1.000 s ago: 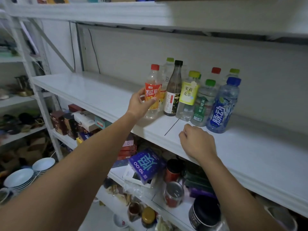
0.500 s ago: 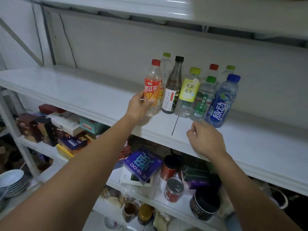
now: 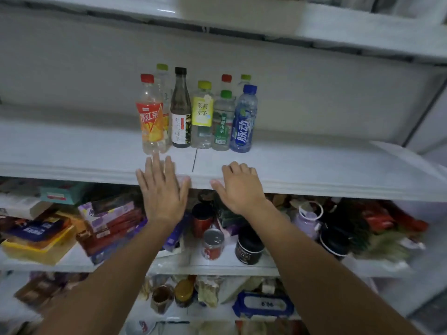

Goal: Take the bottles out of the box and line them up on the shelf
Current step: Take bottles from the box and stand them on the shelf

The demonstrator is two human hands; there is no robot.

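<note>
Several bottles stand upright in two rows on the white shelf (image 3: 314, 170). In the front row, left to right, are a red-capped bottle with an orange label (image 3: 150, 117), a dark black-capped bottle (image 3: 181, 110), a yellow-label bottle (image 3: 203, 114), a green-capped bottle (image 3: 223, 122) and a blue bottle (image 3: 244, 119). Behind them only the caps and necks of others show. My left hand (image 3: 162, 189) is flat and spread just in front of the orange-label bottle, holding nothing. My right hand (image 3: 238, 186) rests on the shelf's front edge, fingers loosely curled, empty. No box is in view.
A higher shelf (image 3: 338, 27) runs overhead. The shelf below holds stacked packets and boxes (image 3: 108, 221), a red can (image 3: 212, 243), a black jar (image 3: 249, 247) and a lilac jug (image 3: 307, 218). Lower down sit jars (image 3: 183, 291) and a blue pack (image 3: 263, 305).
My left hand has let go of the orange-label bottle and pulled back toward the shelf's front edge, fingers spread. The right hand has opened from a fist. The view has swung to face the shelf.
</note>
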